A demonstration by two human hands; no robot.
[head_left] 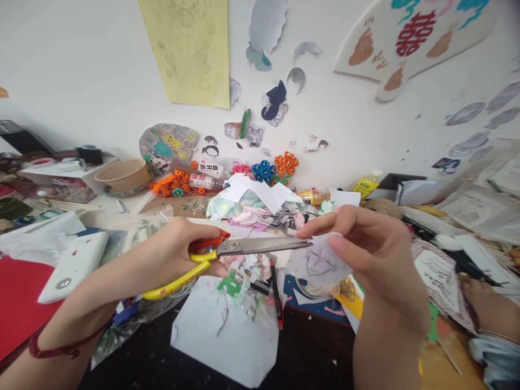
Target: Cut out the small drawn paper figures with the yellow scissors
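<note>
My left hand (184, 250) is closed round the red and yellow handles of a pair of scissors (239, 246). The blades point right, nearly closed, and their tips reach the upper edge of a small piece of paper (319, 265). That paper is whitish with a drawing in grey lines. My right hand (365, 249) pinches its upper right part between thumb and fingers. Below the scissors lies a white sheet (227, 336) with cut corners, and paper scraps (254, 303) are heaped along its top. A dark pen with red parts (276, 295) rests beside the scraps.
Paper offcuts (260, 200) pile up against the wall near bright beaded flowers (264, 171). A white device (75, 265) lies at left beside a red sheet (24, 303). A round tub (122, 176) stands behind. At the right edge another person's hand (487, 303) shows.
</note>
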